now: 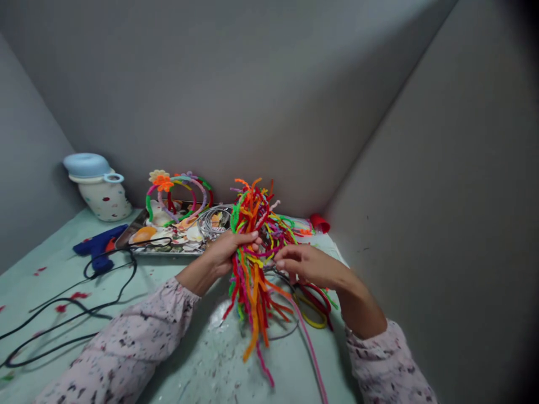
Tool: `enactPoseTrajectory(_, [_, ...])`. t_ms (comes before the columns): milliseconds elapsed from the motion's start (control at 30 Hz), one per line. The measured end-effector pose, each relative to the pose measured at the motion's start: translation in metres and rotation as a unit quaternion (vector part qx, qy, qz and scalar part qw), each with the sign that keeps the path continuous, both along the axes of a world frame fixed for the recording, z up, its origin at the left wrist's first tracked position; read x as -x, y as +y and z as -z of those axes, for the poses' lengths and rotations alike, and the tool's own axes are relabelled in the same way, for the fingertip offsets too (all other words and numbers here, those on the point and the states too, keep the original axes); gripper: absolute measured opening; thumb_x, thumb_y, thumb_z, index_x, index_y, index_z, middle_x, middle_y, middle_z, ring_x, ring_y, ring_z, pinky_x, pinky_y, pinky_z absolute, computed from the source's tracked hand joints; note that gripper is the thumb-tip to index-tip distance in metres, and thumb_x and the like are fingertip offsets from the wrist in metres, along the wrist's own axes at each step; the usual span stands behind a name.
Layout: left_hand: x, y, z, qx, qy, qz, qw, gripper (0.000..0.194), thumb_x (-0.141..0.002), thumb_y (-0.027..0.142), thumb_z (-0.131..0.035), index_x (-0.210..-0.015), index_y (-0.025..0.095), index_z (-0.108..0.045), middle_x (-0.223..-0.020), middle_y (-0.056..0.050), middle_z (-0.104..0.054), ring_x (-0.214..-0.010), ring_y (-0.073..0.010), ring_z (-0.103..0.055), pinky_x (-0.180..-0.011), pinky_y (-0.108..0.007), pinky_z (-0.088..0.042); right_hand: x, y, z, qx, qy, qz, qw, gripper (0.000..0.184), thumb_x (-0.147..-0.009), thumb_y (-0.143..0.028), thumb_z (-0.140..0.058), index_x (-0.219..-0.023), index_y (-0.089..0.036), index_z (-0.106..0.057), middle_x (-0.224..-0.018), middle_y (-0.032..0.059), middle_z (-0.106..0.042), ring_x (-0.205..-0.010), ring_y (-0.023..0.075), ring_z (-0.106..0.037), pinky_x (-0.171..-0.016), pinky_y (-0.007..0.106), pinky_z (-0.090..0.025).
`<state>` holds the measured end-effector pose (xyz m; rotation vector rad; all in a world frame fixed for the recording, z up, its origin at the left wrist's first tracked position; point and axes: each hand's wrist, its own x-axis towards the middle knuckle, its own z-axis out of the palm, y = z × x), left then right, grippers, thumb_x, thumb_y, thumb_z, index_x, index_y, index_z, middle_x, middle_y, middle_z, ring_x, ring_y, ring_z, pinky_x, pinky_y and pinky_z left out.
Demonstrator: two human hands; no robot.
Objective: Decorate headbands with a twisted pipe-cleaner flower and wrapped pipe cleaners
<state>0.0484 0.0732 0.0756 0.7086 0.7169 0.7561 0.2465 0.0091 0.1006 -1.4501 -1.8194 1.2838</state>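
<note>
My left hand [227, 251] is wrapped round a thick bundle of multicoloured pipe cleaners [251, 275], mostly orange, red and green, with ends sticking up above the fist and hanging down below it. Just to the right, my right hand [309, 264] has its fingers curled and pressed together beside the bundle, close to some magenta and purple strands. Whatever lies between those fingertips is too small to make out. More pipe cleaners [288, 230] spread behind and between the hands. A long pink pipe cleaner [309, 342] and a yellow loop [315, 321] lie under the right hand.
At the back left stands a white cup with a blue lid [105, 193]. A blue glue gun [100, 247] lies with its black cord [122, 294] looping across the table. A metal tray [164, 253] holds flower pieces, coiled wire [213, 221] and pipe-cleaner headbands [202, 193]. Grey walls enclose the table.
</note>
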Motion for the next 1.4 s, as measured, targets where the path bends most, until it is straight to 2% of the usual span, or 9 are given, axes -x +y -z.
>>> enactPoseTrajectory(167, [0.012,0.012,-0.006,0.008,-0.032,-0.001,0.999,0.010,-0.079,0.013,-0.061,-0.071,0.008,-0.064,-0.056,-0.004,-0.063,-0.043,-0.0104,-0.058,-0.046,-0.021,-0.052,-0.003,-0.004,0.006,0.025,-0.060,-0.194,0.979,0.019,-0.079,-0.035,-0.058,-0.080,-0.019,-0.068,-0.066,-0.0019,-0.061,-0.056,0.0104,-0.051,-0.052,0.021,-0.039])
enactPoseTrajectory(300, [0.014,0.013,-0.012,0.017,-0.039,-0.046,0.998,0.008,-0.080,0.009,-0.058,-0.073,0.009,-0.062,-0.057,-0.003,-0.063,-0.046,-0.0119,-0.061,-0.046,-0.021,-0.052,-0.009,-0.006,0.003,0.076,-0.006,-0.161,0.984,0.031,-0.086,-0.044,-0.048,-0.088,-0.018,-0.066,-0.066,-0.0015,-0.060,-0.049,0.0097,-0.052,-0.049,0.022,-0.039])
enactPoseTrajectory(433, [0.014,0.011,-0.015,0.031,-0.042,-0.050,0.997,0.010,-0.081,0.009,-0.056,-0.071,0.010,-0.061,-0.053,-0.002,-0.062,-0.044,-0.0125,-0.061,-0.044,-0.021,-0.051,-0.004,-0.009,0.000,0.057,0.023,-0.135,0.989,0.036,-0.082,-0.046,-0.055,-0.109,-0.023,-0.063,-0.073,-0.0015,-0.064,-0.055,0.0111,-0.055,-0.052,0.022,-0.039])
enactPoseTrajectory(567, [0.017,0.011,-0.016,0.031,-0.055,-0.040,0.997,0.010,-0.080,0.010,-0.056,-0.071,0.011,-0.060,-0.054,-0.003,-0.061,-0.045,-0.0134,-0.061,-0.045,-0.023,-0.053,-0.007,-0.007,0.001,0.043,-0.013,-0.179,0.983,0.028,-0.081,-0.044,-0.058,-0.078,-0.018,-0.066,-0.060,-0.0027,-0.057,-0.054,0.0099,-0.049,-0.052,0.022,-0.038])
enactPoseTrajectory(733, [0.021,0.013,-0.017,0.038,-0.070,-0.018,0.997,0.008,-0.078,0.010,-0.057,-0.072,0.010,-0.060,-0.054,-0.003,-0.059,-0.046,-0.0124,-0.060,-0.046,-0.022,-0.053,-0.045,0.001,-0.001,-0.016,0.030,0.008,0.999,0.032,-0.080,-0.048,-0.059,-0.077,-0.017,-0.064,-0.059,-0.0026,-0.056,-0.047,0.0074,-0.042,-0.045,0.021,-0.030])
enactPoseTrajectory(833, [0.019,0.010,-0.017,0.052,-0.069,0.011,0.996,0.011,-0.080,0.011,-0.055,-0.070,0.010,-0.060,-0.052,-0.003,-0.059,-0.043,-0.0118,-0.058,-0.042,-0.021,-0.051,-0.051,0.005,-0.002,-0.044,0.103,0.120,0.986,0.029,-0.077,-0.047,-0.062,-0.083,-0.019,-0.062,-0.061,-0.0039,-0.056,-0.045,0.0057,-0.039,-0.043,0.020,-0.027])
enactPoseTrajectory(1000, [0.005,-0.005,-0.014,0.051,-0.048,0.068,0.995,0.011,-0.078,0.007,-0.056,-0.082,0.007,-0.066,-0.062,-0.008,-0.067,-0.046,-0.0121,-0.061,-0.044,-0.019,-0.050,-0.013,0.008,-0.004,-0.087,0.127,0.141,0.978,0.027,-0.077,-0.046,-0.061,-0.079,-0.020,-0.061,-0.058,-0.0028,-0.056,-0.049,0.0103,-0.047,-0.048,0.024,-0.036])
enactPoseTrajectory(1233, [-0.012,-0.018,0.005,-0.031,-0.059,0.099,0.993,0.022,-0.073,0.013,-0.069,-0.094,0.008,-0.069,-0.088,-0.014,-0.072,-0.069,-0.0160,-0.068,-0.065,-0.023,-0.054,0.024,0.014,0.012,-0.124,0.180,0.178,0.960,0.025,-0.080,-0.044,-0.059,-0.077,-0.020,-0.060,-0.068,0.0007,-0.063,-0.064,0.0156,-0.059,-0.066,0.030,-0.048])
enactPoseTrajectory(1400, [-0.013,-0.016,0.011,-0.044,-0.055,0.096,0.993,0.021,-0.071,0.016,-0.072,-0.089,0.009,-0.068,-0.074,-0.006,-0.068,-0.063,-0.0122,-0.065,-0.063,-0.021,-0.053,0.026,0.018,0.016,-0.117,0.239,0.208,0.941,0.027,-0.077,-0.045,-0.063,-0.083,-0.019,-0.061,-0.069,0.0007,-0.064,-0.063,0.0154,-0.061,-0.064,0.029,-0.049])
